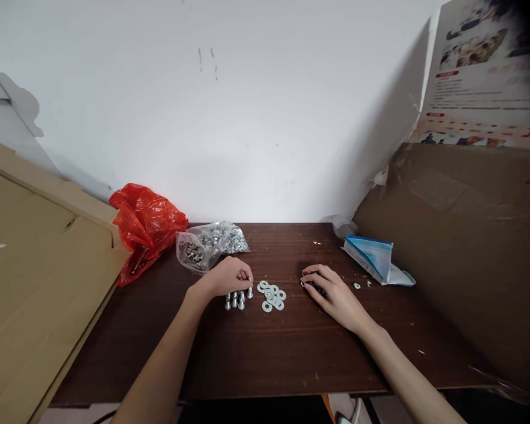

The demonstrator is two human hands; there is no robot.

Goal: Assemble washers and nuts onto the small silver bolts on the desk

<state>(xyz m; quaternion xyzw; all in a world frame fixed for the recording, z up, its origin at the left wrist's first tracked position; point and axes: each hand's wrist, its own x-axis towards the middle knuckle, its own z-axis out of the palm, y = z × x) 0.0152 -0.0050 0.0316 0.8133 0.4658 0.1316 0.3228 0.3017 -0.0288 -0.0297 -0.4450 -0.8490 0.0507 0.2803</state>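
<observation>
Several silver bolts [235,301] stand in a cluster on the dark wooden table. Above them, my left hand [228,277] is closed, with thumb and forefinger pinching one bolt [249,291] at the cluster's right edge. Flat silver washers [274,295] lie in a loose, overlapping pile just right of that hand. Further right, my right hand [333,295] rests palm down with its fingers apart and slightly curved. Small dark pieces [318,289] show beneath its fingers, mostly covered, so their kind is unclear.
Behind my left hand lies a clear plastic bag [212,241] of metal hardware, beside a red plastic bag [148,221]. A blue and white packet [373,259] sits at the right, near white scraps [357,286]. Cardboard [48,282] walls both sides; a white wall stands behind.
</observation>
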